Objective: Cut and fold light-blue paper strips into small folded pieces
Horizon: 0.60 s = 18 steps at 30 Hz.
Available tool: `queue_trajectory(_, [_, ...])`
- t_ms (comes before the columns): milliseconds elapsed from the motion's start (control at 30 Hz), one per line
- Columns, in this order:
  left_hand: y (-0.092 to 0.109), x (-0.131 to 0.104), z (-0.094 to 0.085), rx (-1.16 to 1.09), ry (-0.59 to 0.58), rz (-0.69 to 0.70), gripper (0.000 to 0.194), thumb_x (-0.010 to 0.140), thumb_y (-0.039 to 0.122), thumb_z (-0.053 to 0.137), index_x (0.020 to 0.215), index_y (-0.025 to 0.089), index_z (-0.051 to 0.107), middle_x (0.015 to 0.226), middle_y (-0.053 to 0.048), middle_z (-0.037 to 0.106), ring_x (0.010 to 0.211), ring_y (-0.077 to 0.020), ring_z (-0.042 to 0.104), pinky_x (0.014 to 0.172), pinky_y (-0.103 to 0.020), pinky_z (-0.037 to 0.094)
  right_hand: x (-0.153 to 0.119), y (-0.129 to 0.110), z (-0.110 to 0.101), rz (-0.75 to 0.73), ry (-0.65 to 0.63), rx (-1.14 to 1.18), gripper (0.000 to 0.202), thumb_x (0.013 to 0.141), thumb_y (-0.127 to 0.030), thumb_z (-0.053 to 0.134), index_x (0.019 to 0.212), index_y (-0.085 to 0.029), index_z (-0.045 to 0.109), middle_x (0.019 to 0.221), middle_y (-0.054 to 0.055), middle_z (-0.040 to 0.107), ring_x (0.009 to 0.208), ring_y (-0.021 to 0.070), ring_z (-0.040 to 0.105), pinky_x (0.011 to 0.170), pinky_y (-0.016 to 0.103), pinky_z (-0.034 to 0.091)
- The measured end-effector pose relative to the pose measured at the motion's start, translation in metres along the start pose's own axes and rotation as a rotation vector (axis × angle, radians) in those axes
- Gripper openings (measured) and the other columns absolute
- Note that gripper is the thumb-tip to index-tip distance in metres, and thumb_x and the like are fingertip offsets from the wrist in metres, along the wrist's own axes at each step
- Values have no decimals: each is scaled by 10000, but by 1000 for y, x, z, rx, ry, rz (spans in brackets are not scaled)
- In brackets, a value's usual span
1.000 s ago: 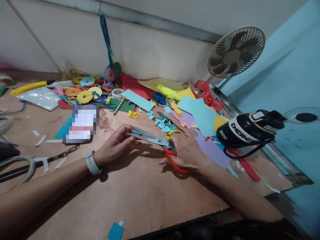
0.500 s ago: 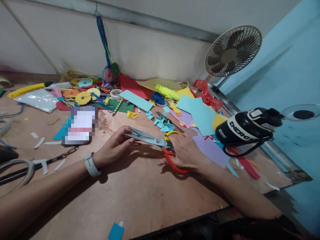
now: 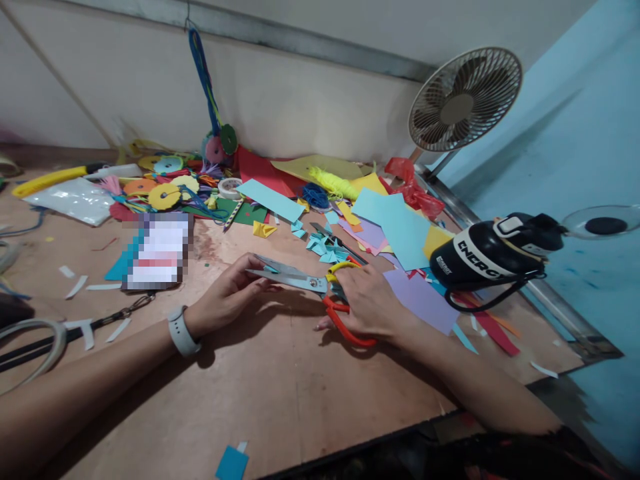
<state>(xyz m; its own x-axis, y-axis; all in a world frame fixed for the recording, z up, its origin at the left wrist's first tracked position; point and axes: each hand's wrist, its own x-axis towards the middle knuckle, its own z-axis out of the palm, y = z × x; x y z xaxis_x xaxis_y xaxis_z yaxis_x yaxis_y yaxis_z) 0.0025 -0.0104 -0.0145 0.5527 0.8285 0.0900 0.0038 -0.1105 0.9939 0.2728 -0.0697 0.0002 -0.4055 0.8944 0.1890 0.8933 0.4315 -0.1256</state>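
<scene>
My right hand (image 3: 373, 300) grips the red and yellow handles of a pair of scissors (image 3: 300, 279), whose blades point left and stand slightly apart. Close around the blade tips are the fingers of my left hand (image 3: 233, 290), with a small piece of teal paper (image 3: 271, 269) between the blades. Beyond the scissors lies a small pile of folded light blue paper pieces (image 3: 327, 248). A yellow folded piece (image 3: 263, 229) sits left of that pile.
A black bottle (image 3: 483, 257) lies tilted at the right, before a fan (image 3: 456, 107). Coloured sheets (image 3: 397, 223) cover the back right. A phone (image 3: 159, 253), a tape roll (image 3: 56, 343) and paper scraps lie left. A blue square (image 3: 233, 462) is near the front edge.
The view has shifted very slightly. Both hands and the scissors keep nearly the same pose.
</scene>
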Motion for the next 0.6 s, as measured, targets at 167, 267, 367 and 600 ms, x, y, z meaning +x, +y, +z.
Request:
queue_trajectory(167, [0, 2, -1, 6, -32, 26, 229, 938, 390, 615, 1026, 183, 570, 977, -66, 689, 931, -199, 670, 793, -284, 536, 0, 0, 0, -11, -6, 16, 714, 754, -841, 501, 917, -152, 595, 821, 81, 681, 770, 247, 625, 733, 358, 354])
queue_trajectory(267, [0, 2, 0, -35, -63, 34, 212, 943, 377, 612, 1020, 186, 561, 966, -53, 688, 925, -187, 679, 785, -267, 542, 1, -1, -1, -8, -15, 22, 710, 748, -849, 499, 885, -158, 587, 788, 69, 676, 736, 238, 618, 722, 349, 343])
queue_trajectory(367, [0, 3, 0, -78, -58, 41, 167, 943, 340, 620, 994, 189, 568, 948, -33, 676, 900, -162, 680, 769, -240, 540, 1, -1, -2, -19, -15, 29, 696, 756, -844, 495, 874, -163, 581, 783, 66, 677, 725, 230, 615, 715, 341, 333])
queue_trajectory(600, [1, 3, 0, -79, -69, 50, 132, 945, 298, 624, 993, 179, 592, 935, -35, 696, 898, -154, 686, 771, -230, 541, 1, -2, -3, -34, -2, -2, 714, 746, -849, 505, 874, -153, 591, 766, 71, 680, 721, 234, 623, 711, 334, 330])
